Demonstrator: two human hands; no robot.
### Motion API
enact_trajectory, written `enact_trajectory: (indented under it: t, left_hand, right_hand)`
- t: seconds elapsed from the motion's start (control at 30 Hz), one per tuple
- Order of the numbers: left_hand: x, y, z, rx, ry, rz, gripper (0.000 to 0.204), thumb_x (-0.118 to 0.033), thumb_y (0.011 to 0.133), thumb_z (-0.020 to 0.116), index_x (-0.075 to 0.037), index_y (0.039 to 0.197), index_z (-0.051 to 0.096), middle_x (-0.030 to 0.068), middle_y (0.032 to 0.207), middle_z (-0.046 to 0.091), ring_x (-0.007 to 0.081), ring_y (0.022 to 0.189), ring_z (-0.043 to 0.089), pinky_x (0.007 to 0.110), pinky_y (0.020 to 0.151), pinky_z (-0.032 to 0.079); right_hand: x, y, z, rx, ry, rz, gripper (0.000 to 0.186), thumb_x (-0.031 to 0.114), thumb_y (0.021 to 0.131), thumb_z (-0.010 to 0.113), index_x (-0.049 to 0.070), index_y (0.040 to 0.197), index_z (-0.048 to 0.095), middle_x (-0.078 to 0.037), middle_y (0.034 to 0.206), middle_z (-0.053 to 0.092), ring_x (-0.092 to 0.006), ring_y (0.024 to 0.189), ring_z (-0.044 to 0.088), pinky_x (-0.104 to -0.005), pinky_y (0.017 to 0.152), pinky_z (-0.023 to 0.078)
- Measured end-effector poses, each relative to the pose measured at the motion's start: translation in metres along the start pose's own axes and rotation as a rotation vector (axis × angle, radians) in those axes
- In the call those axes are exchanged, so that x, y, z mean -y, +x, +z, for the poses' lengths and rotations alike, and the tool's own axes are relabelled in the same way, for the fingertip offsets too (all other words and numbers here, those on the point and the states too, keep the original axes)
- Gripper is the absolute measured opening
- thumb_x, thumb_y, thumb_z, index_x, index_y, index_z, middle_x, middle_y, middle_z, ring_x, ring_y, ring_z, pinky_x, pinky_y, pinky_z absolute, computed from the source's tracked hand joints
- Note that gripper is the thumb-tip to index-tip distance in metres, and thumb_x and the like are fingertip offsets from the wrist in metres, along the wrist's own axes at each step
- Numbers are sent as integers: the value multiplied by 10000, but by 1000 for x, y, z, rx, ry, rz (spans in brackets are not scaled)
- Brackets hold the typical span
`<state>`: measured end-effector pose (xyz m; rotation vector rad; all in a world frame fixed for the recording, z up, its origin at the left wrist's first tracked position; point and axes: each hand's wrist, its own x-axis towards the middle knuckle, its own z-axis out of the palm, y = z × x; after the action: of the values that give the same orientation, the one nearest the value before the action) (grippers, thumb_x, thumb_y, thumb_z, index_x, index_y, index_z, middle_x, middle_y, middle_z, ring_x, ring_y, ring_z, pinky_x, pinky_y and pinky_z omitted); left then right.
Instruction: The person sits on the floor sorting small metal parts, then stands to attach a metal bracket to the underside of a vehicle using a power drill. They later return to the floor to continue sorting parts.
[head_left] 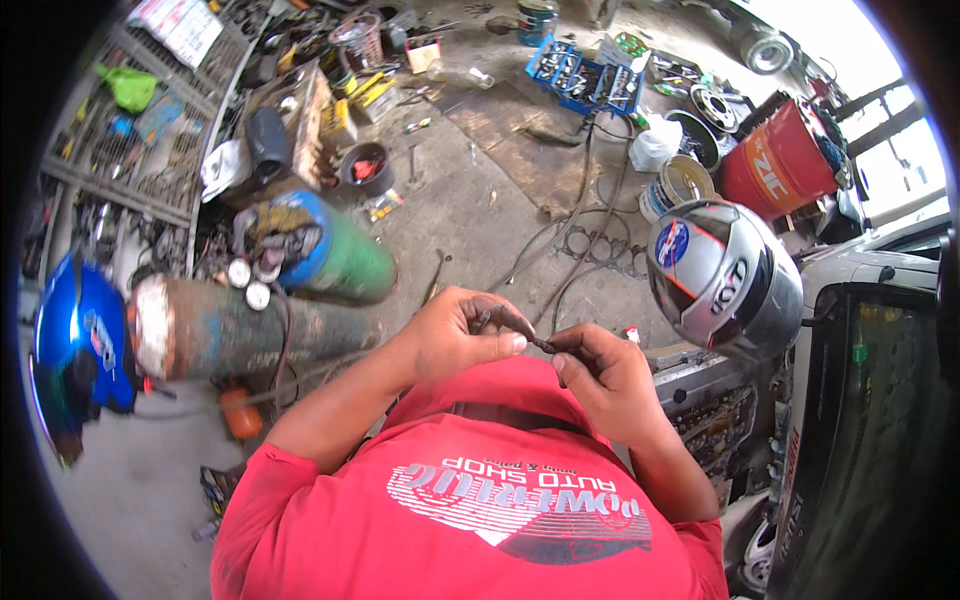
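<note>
In front of my waist my two hands meet over a small dark slender part (543,346), too small to name for certain. My left hand (462,335) is closed, thumb and forefinger pinching the part's left end. Something dark also shows inside its curled fingers, and I cannot make out what it is. My right hand (604,372) pinches the other end between thumb and fingertips. Dark grease stains the fingers of both hands.
Gas cylinders (345,255) and a blue helmet (82,345) are at the left. A silver helmet (735,280) and red drum (775,165) stand right. Hoses (572,235) cross the floor towards a blue toolbox (590,82). An engine cylinder head (715,430) lies near my right elbow.
</note>
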<state>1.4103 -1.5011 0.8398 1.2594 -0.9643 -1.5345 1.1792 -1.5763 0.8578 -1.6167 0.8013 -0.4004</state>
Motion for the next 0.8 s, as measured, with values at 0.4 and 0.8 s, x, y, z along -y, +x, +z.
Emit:
enact_trajectory:
  t: [0.4, 0.8]
  left_hand:
    - [-106, 258, -179, 297, 336, -5, 153, -185, 888, 803, -69, 985, 778, -89, 725, 590, 18, 669, 446, 227, 600, 375]
    - [-192, 449, -345, 262, -156, -338, 142, -141, 913, 755, -23, 989, 734, -15, 780, 635, 36, 622, 480, 220, 528, 358]
  right_hand:
    - [29, 264, -32, -382, -187, -40, 154, 4, 860, 683, -1, 1014, 700, -159, 855, 707, -263, 763, 713, -347, 687, 536]
    - [62, 551, -98, -317, -459, -619, 191, -102, 801, 684, 27, 940, 700, -117, 896, 699, -284, 758, 692, -366, 654, 549]
